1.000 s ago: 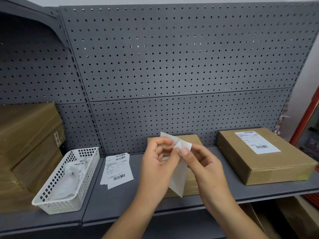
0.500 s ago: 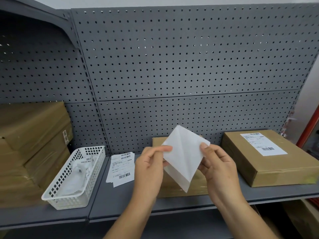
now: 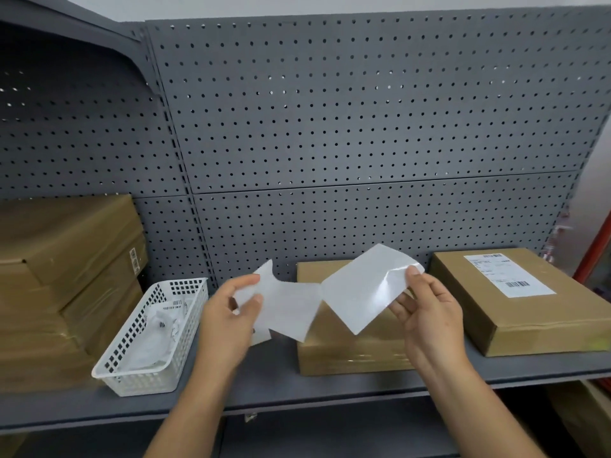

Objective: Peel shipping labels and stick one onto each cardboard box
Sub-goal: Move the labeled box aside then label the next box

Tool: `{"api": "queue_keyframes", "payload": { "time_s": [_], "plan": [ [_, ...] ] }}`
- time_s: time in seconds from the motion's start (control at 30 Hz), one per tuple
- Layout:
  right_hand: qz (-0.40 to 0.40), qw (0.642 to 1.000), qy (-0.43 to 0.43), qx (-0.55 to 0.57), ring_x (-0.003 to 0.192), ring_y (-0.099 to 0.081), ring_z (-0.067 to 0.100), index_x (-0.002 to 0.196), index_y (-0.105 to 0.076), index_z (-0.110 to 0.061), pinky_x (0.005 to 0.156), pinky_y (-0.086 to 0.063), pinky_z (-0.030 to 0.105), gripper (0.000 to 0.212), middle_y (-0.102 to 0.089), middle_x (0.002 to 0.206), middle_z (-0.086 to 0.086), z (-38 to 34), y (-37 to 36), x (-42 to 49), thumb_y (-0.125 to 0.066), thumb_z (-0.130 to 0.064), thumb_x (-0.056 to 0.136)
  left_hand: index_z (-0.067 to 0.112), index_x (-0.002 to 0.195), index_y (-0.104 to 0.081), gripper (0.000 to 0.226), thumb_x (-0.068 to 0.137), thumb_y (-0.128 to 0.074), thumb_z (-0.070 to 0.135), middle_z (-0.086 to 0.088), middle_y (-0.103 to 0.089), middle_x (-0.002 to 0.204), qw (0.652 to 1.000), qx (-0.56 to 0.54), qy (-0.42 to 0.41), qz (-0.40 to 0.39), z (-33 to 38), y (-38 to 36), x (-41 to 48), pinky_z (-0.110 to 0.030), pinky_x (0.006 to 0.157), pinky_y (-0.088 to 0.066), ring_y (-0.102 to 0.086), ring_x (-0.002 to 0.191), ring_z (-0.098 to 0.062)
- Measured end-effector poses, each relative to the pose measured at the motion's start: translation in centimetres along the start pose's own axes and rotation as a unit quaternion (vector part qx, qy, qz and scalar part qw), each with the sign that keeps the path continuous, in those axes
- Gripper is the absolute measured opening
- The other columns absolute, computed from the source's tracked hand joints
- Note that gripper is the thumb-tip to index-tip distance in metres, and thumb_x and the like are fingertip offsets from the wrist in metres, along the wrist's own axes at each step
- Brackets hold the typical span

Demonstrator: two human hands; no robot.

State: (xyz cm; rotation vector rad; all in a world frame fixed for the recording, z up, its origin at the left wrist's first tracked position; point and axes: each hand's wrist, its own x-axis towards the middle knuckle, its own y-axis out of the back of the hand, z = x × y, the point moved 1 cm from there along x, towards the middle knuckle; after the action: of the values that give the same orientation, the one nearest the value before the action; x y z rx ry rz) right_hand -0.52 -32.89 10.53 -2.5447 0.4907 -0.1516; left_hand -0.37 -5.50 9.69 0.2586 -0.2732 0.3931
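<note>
- A matte white sheet point(image 3: 287, 309) is pinched at its left edge by the left hand point(image 3: 228, 322), between the thumb and curled fingers.
- A glossy white sheet point(image 3: 360, 292) is pinched at its upper right corner by the right hand point(image 3: 429, 322), with the thumb on top and the fingers underneath.
- Both sheets are held up in the air between the two grips and are joined only along a short stretch midway between them. Which sheet is the label and which the backing cannot be told for certain.
- Directly beyond and below the grips, an unlabelled cardboard box point(image 3: 347, 355) lies flat on the grey shelf point(image 3: 264, 388). Its top is partly hidden by the sheets and the right hand.
- To the left of the left-hand grip, a white perforated basket point(image 3: 132, 345) is set on the shelf. Crumpled white papers point(image 3: 158, 335), some with barcode print, are held inside it.
- To the right of the right-hand grip, a labelled cardboard box point(image 3: 529, 328) lies flat, apart from the middle box. A shipping label point(image 3: 509, 276) is stuck on its top face.
- Far to the left of the grips, beyond the basket, a stack of larger cardboard boxes point(image 3: 66, 276) is seen.
- Behind everything, the shelf is backed by a grey pegboard point(image 3: 363, 127). A red post point(image 3: 595, 249) is seen at the far right edge.
</note>
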Motion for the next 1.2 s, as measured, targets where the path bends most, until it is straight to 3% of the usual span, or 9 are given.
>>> {"api": "queue_keyframes", "payload": {
  "time_s": [0.1, 0.23, 0.4, 0.73, 0.87, 0.97, 1.0, 1.07, 1.2],
  "plan": [
    [0.014, 1.0, 0.007, 0.017, 0.082, -0.075, 0.016, 0.094, -0.061, -0.014, 0.069, -0.063, 0.029, 0.016, -0.078, 0.088, 0.002, 0.2, 0.4, 0.3, -0.059, -0.025, 0.105, 0.035, 0.116, -0.072, 0.025, 0.099, -0.067, 0.017, -0.003, -0.044, 0.07, 0.994, 0.053, -0.027, 0.095, -0.2, 4.1, 1.4, -0.019, 0.049, -0.038, -0.04, 0.054, -0.014],
    [0.011, 1.0, 0.017, -0.012, 0.083, -0.075, 0.014, 0.093, -0.056, -0.016, 0.069, -0.059, 0.029, 0.018, -0.078, 0.093, -0.002, 0.8, 0.1, -0.1, -0.058, -0.029, 0.106, 0.027, 0.145, -0.056, 0.046, 0.102, -0.059, 0.011, 0.015, -0.063, 0.122, 0.966, 0.109, -0.114, 0.206, 0.5, 7.8, 3.0, -0.019, 0.096, -0.04, -0.054, 0.113, -0.006],
    [-0.016, 0.998, 0.034, -0.057, 0.088, -0.072, 0.019, 0.097, -0.056, -0.016, 0.075, -0.056, 0.037, 0.018, -0.077, 0.097, 0.001, 2.1, -1.1, -1.0, -0.059, -0.032, 0.105, 0.02, 0.125, -0.073, 0.048, 0.088, -0.067, -0.009, 0.002, -0.076, 0.113, 0.878, 0.393, -0.244, 0.119, -3.0, 10.7, 6.2, -0.045, 0.084, -0.05, -0.065, 0.107, -0.029],
    [-0.03, 0.995, 0.054, -0.083, 0.082, -0.071, 0.014, 0.102, -0.059, -0.01, 0.07, -0.057, 0.031, 0.016, -0.078, 0.088, -0.003, 2.7, -2.0, -1.6, -0.058, -0.025, 0.105, 0.037, 0.129, -0.07, 0.034, 0.104, -0.047, 0.035, 0.005, -0.072, 0.129, 0.842, 0.517, 0.091, -0.126, -11.5, 11.8, 7.6, -0.035, 0.089, -0.054, -0.067, 0.116, -0.024],
    [-0.023, 0.994, 0.058, -0.091, 0.084, -0.072, 0.013, 0.104, -0.06, -0.008, 0.072, -0.058, 0.032, 0.017, -0.079, 0.089, -0.004, 2.7, -1.8, -1.4, -0.058, -0.025, 0.105, 0.017, 0.077, -0.052, 0.04, 0.097, -0.035, 0.047, 0.001, -0.056, 0.07, 0.871, 0.393, 0.21, -0.207, -10.4, 11.6, 7.8, -0.034, 0.067, -0.036, -0.05, 0.063, -0.019],
    [-0.021, 0.993, 0.062, -0.098, 0.086, -0.072, 0.013, 0.106, -0.059, -0.005, 0.073, -0.058, 0.033, 0.02, -0.079, 0.09, -0.004, 2.7, -1.8, -1.2, -0.059, -0.025, 0.104, -0.02, 0.119, -0.048, 0.08, 0.096, -0.032, 0.055, -0.026, -0.074, 0.103, 0.89, 0.259, 0.305, -0.219, -9.5, 11.8, 8.1, -0.048, 0.098, -0.052, -0.053, 0.068, -0.031],
    [-0.022, 0.993, 0.063, -0.102, 0.087, -0.073, 0.013, 0.105, -0.059, -0.006, 0.072, -0.058, 0.032, 0.019, -0.079, 0.091, -0.004, 2.8, -1.8, -1.2, -0.059, -0.025, 0.104, 0.019, 0.105, -0.028, 0.035, 0.098, -0.032, 0.053, -0.005, -0.027, 0.098, 0.89, 0.218, 0.332, -0.223, -9.8, 11.7, 7.8, -0.035, 0.088, -0.018, -0.051, 0.073, -0.037],
    [-0.025, 0.992, 0.065, -0.106, 0.086, -0.073, 0.012, 0.1, -0.06, -0.01, 0.068, -0.059, 0.028, 0.015, -0.078, 0.091, -0.004, 3.0, -1.9, -1.2, -0.059, -0.024, 0.104, 0.014, 0.102, -0.04, 0.024, 0.105, -0.031, 0.035, -0.009, -0.039, 0.086, 0.893, 0.199, 0.363, -0.178, -10.2, 11.8, 8.0, -0.048, 0.095, -0.053, -0.05, 0.075, -0.046],
    [-0.03, 0.993, 0.067, -0.097, 0.082, -0.072, 0.013, 0.095, -0.061, -0.013, 0.064, -0.059, 0.023, 0.014, -0.077, 0.087, -0.004, 3.1, -2.1, -1.1, -0.059, -0.022, 0.105, 0.014, 0.078, -0.047, 0.027, 0.102, -0.038, 0.01, -0.007, -0.048, 0.076, 0.894, 0.305, 0.278, -0.174, -11.9, 12.0, 9.9, -0.032, 0.063, -0.035, -0.043, 0.064, -0.022]
  ]
}}
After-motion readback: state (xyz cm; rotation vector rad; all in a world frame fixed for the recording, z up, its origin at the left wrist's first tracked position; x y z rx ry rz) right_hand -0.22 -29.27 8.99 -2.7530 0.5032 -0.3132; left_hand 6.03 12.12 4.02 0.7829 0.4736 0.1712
